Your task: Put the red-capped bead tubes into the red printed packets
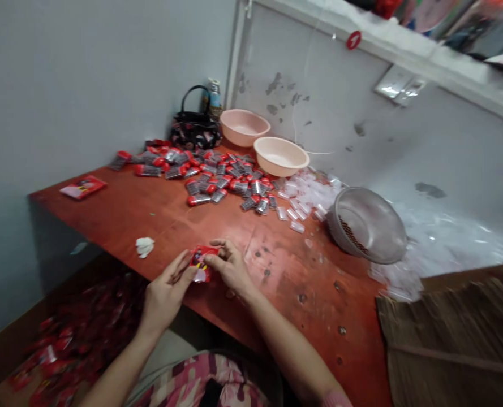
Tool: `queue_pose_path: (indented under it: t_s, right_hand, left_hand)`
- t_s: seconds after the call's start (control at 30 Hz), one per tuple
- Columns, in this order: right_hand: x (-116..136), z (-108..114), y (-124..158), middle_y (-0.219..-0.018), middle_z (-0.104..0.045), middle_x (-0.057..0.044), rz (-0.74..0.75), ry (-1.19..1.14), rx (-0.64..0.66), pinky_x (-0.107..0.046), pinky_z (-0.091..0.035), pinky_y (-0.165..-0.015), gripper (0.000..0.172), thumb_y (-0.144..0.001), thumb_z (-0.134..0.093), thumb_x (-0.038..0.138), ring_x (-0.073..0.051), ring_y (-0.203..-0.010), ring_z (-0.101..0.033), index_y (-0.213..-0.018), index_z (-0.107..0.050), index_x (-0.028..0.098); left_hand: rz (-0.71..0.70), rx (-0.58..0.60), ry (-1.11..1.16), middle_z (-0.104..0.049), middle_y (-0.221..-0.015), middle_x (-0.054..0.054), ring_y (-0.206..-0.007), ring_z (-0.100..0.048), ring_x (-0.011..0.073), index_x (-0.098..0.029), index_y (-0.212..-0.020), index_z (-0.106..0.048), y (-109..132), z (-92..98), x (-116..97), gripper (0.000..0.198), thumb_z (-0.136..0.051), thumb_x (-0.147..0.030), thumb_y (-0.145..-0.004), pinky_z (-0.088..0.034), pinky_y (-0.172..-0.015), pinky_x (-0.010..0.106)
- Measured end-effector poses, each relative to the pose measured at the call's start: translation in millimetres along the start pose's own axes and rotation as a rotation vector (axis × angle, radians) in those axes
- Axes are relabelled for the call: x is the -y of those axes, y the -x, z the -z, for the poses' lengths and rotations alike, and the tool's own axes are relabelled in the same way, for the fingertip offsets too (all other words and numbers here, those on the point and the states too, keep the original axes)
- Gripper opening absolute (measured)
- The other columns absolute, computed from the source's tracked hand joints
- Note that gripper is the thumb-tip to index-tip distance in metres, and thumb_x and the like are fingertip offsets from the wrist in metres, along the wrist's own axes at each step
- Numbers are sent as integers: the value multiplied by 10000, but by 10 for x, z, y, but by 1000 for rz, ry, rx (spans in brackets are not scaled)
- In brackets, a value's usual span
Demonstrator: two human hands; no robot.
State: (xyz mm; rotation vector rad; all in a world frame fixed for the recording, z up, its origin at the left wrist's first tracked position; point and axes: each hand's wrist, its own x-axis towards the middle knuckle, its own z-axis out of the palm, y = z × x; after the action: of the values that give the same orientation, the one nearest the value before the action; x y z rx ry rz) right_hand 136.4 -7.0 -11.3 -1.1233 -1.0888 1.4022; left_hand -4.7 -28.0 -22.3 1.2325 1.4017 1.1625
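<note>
Near the front edge of the red table, a small red printed packet is held between both hands. My left hand pinches its left side, thumb in front. The right side of the packet is gripped by my right hand, with the thumb on its face. Another red packet lies flat at the table's left end. A crumpled white scrap rests to the left of my hands. Beyond them is a pile of small clear containers with red caps.
Behind the pile stand a black handbag and two pink basins. Clear empty tubes, a grey bowl and stacked brown cardboard are on the right. Many red packets lie below the table at left.
</note>
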Motion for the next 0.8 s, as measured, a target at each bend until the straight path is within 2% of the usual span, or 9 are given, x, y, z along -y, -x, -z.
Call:
queue_pose_path:
  t_s: [0.1, 0.17, 0.23, 0.3, 0.37, 0.5, 0.57, 0.67, 0.8]
  right_hand:
    - [68, 111, -22, -665, -595, 42, 8, 176, 143, -202, -442, -543, 318, -690, -628, 288, -95, -563, -553, -980, -532, 200]
    - [132, 232, -36, -647, -596, 43, 48, 407, 132, -188, -426, -512, 293, -701, -618, 301, -95, -549, -547, -967, -556, 197]
    - [216, 422, -73, -670, -610, 34, 92, 629, 44, -189, -426, -537, 206, -726, -586, 298, -99, -581, -556, -902, -590, 191]
    - [313, 686, -152, -720, -625, 16, 109, 776, -98, -205, -428, -599, 149, -757, -533, 282, -111, -647, -570, -838, -609, 183]
    - [405, 987, -275, -700, -627, 3, 71, 894, -268, -228, -426, -615, 175, -773, -488, 288, -128, -651, -574, -831, -612, 179]
    - [531, 1442, -609, -854, -638, -60, 8, 1054, -479, -295, -399, -733, 230, -763, -483, 316, -187, -815, -572, -896, -604, 172]
    - [560, 1518, -791, -925, -628, -96, -38, 1109, -560, -325, -384, -765, 303, -776, -457, 389, -219, -890, -558, -932, -591, 166]
    - [579, 1484, -1032, -919, -625, -160, -110, 1159, -632, -382, -379, -767, 426, -727, -491, 498, -287, -931, -549, -919, -594, 131]
    - [601, 1344, -1134, -858, -623, -200, -121, 1178, -603, -425, -385, -737, 368, -623, -635, 402, -349, -908, -555, -825, -608, 96]
  left_hand:
    - [259, 273, 160, -694, -839, 49, -803, -628, 240, -163, -871, -680, -85, -10, 26, 323, -652, -378, -632, -495, -756, 330]
    - [361, 321, 252, -691, -753, 46, -722, -635, 218, -137, -779, -689, -109, -44, 50, 285, -681, -359, -602, -517, -705, 316]
    - [420, 266, 288, -683, -695, 40, -660, -633, 187, -128, -733, -689, -99, -74, 57, 255, -710, -324, -572, -527, -666, 281]
    - [457, 207, 298, -676, -645, 43, -610, -627, 163, -117, -691, -688, -70, -91, 45, 226, -727, -292, -553, -528, -633, 245]
    - [493, 183, 329, -673, -624, 57, -588, -624, 152, -106, -665, -683, -40, -103, 23, 201, -728, -268, -556, -526, -607, 219]
    - [536, 120, 481, -661, -596, 57, -558, -613, 129, -97, -639, -667, -7, -123, -16, 89, -694, -174, -606, -520, -551, 189]
    - [543, 56, 588, -657, -599, 46, -549, -609, 121, -100, -641, -657, -10, -120, -27, 20, -648, -115, -649, -527, -538, 199]
    - [546, -28, 725, -661, -628, 49, -548, -613, 120, -97, -656, -644, -37, -87, -43, 98, -570, -60, -708, -543, -535, 227]
    - [575, -146, 896, -658, -615, 45, -576, -635, 137, -104, -665, -620, -82, -30, -76, 148, -514, -47, -750, -557, -570, 259]
